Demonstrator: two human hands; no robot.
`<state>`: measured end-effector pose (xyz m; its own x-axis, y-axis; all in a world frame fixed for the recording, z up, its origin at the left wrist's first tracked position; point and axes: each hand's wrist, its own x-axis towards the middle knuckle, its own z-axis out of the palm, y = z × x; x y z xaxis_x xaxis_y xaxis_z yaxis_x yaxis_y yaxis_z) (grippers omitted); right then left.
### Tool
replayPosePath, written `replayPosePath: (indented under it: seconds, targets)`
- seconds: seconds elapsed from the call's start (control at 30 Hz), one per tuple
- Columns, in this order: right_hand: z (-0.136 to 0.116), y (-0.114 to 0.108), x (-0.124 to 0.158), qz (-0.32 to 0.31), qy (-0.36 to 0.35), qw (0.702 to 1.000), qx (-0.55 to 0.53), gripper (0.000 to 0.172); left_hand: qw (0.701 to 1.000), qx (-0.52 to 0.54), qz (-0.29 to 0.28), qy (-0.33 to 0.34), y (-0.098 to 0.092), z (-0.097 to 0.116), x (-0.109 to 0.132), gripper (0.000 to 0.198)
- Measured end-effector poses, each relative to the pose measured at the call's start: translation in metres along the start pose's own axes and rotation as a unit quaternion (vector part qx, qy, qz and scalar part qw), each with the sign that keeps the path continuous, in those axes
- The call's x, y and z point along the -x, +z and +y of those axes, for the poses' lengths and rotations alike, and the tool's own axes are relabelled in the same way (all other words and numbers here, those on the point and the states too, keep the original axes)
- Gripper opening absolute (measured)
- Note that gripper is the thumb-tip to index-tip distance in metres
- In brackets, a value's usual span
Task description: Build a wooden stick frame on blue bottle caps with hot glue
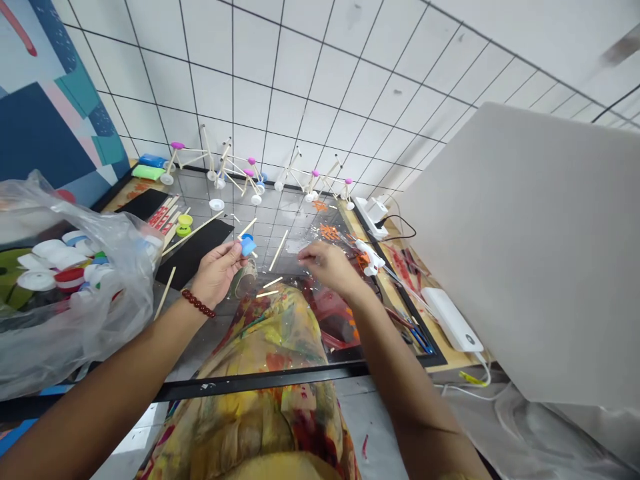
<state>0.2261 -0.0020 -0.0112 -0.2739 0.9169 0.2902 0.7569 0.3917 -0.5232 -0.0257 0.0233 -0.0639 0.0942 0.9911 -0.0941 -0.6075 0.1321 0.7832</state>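
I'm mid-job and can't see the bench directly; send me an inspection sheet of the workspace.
Surface: glossy tabletop, black-edged, scattered with small scraps.
Job's things: blue cap with a wooden stick at it, join unclear; capped stick frames along the wall side.
Clutter: plastic bag of caps, loose sticks, orange bits.
Hands: left hand grips the blue cap; right hand has fingers bunched over the tabletop, contents unclear.
Cables: black cable by the white adapter; white cable at the right.
Surroundings: tiled wall behind, pale panel at right.
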Motion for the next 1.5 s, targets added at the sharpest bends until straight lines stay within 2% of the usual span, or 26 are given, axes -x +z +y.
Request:
replayPosePath:
  seconds: [0.07, 0.13, 0.2, 0.3, 0.37, 0.53, 0.6, 0.8, 1.1, 1.5]
  targets:
    - [-0.009, 0.022, 0.000, -0.052, -0.053, 0.997, -0.038, 0.015, 1.000, -0.001, 0.000, 0.001, 0.000, 0.000, 0.000, 0.040]
    - [-0.011, 0.037, 0.003, -0.084, -0.074, 0.992, -0.059, 0.016, 1.000, -0.004, 0.002, 0.001, 0.001, 0.000, 0.001, 0.041]
    - [-0.007, 0.047, 0.007, -0.104, -0.084, 0.989, -0.065, 0.018, 1.000, -0.014, 0.006, -0.002, 0.003, 0.000, 0.002, 0.042]
    - [0.002, 0.055, 0.011, -0.107, -0.091, 0.988, -0.070, 0.009, 0.999, -0.043, 0.006, -0.006, 0.005, -0.001, 0.004, 0.043]
    - [0.004, 0.057, 0.013, -0.080, -0.095, 0.989, -0.080, 0.009, 0.998, -0.061, 0.002, -0.007, 0.007, -0.001, 0.005, 0.041]
    - [-0.001, 0.053, 0.016, 0.049, -0.103, 0.990, -0.081, 0.009, 0.995, -0.101, -0.017, -0.022, 0.009, 0.000, 0.007, 0.039]
    - [-0.004, 0.052, 0.016, 0.073, -0.115, 0.988, -0.073, 0.009, 0.994, -0.108, -0.018, -0.022, 0.009, 0.001, 0.008, 0.040]
    - [-0.007, 0.056, 0.017, 0.077, -0.137, 0.987, -0.042, 0.013, 0.991, -0.124, -0.035, -0.026, 0.008, 0.002, 0.009, 0.037]
    - [-0.008, 0.062, 0.018, 0.121, -0.118, 0.985, 0.018, 0.013, 0.988, -0.147, -0.044, -0.020, 0.008, 0.002, 0.008, 0.035]
    - [-0.009, 0.061, 0.020, 0.108, -0.110, 0.987, 0.049, 0.014, 0.987, -0.152, -0.053, -0.014, 0.008, 0.001, 0.008, 0.036]
